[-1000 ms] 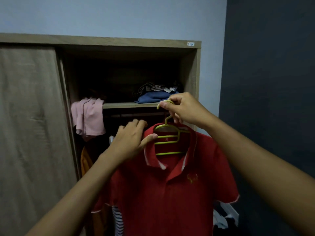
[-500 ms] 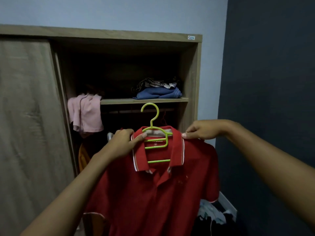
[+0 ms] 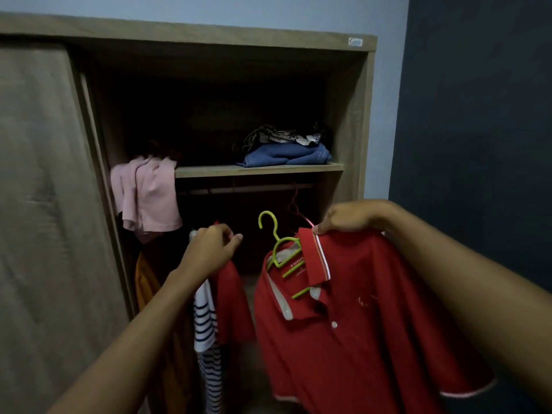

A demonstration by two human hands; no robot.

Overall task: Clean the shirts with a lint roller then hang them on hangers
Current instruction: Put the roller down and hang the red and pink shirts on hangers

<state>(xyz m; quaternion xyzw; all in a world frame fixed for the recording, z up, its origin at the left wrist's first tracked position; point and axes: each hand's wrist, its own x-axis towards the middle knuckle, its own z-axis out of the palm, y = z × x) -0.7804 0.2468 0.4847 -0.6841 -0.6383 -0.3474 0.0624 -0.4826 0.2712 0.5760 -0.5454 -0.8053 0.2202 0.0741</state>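
Red shirt is sitting on green hanger before wardrobe, right hand pinching its collar; left hand curling its fingers, grip unclear. Hanger is tilting with nobody holding it, so shirt is risking sliding off.

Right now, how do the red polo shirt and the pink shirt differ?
The red polo shirt is on a lime-green plastic hanger, held at the collar by the right hand; the pale pink shirt droops at the wooden shelf's left end, no hanger visible. Red is outside the wardrobe, pink inside.
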